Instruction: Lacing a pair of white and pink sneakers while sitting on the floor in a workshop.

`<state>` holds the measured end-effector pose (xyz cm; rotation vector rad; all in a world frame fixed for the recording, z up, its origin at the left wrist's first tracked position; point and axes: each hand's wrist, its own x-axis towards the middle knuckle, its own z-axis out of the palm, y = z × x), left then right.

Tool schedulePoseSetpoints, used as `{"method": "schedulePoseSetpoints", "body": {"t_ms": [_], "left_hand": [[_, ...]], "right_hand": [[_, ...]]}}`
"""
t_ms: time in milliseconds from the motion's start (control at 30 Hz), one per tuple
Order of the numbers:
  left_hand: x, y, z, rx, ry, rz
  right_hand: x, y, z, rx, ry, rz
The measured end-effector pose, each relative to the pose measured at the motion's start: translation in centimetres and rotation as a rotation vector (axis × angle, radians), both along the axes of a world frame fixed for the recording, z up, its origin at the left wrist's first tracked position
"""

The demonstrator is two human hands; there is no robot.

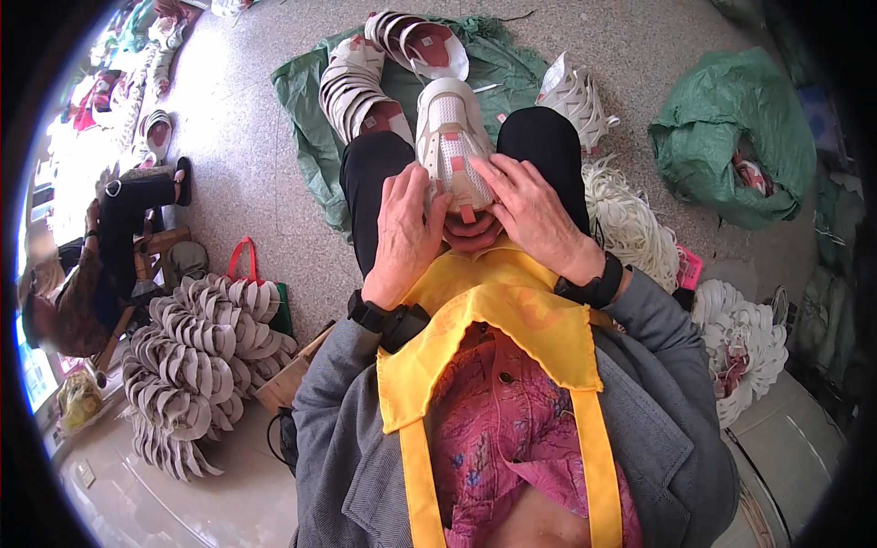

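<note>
A white and beige shoe upper (448, 123) with pink tabs rests between my knees, its toe pointing away from me. My left hand (405, 233) holds its left edge near the opening, thumb bent toward the tongue. On the other side, my right hand (539, 217) grips the right edge, with its fingertips over the eyelet rows by the tongue. Dark pink lining shows at the opening nearest me, above my yellow apron (512, 315). Whether a lace is between my fingers cannot be made out.
Nested shoe uppers (352, 87) lie on a green sheet (306, 119) beyond my knees. White laces (626, 205) are heaped at right, near a bulging green sack (722, 119). Stacked pale curved pieces (196, 356) stand at left, near a seated person (87, 283).
</note>
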<state>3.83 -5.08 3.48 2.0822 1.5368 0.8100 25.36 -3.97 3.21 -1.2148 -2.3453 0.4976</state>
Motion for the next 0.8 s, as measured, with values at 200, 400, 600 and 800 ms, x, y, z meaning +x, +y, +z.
{"method": "schedulePoseSetpoints", "body": {"t_ms": [200, 400, 600, 800], "left_hand": [[0.0, 0.2, 0.0, -0.02, 0.06, -0.042], [0.0, 0.1, -0.3, 0.069, 0.065, -0.065], [-0.5, 0.1, -0.1, -0.007, 0.095, -0.089], [-0.2, 0.3, 0.2, -0.07, 0.148, -0.091]], "right_hand": [[0.1, -0.1, -0.5, -0.023, 0.026, -0.009], [0.1, -0.8, -0.3, -0.07, 0.076, -0.018], [3.7, -2.7, 1.2, -0.051, 0.406, -0.124], [10.9, -7.3, -1.8, -0.341, 0.475, -0.596]]}}
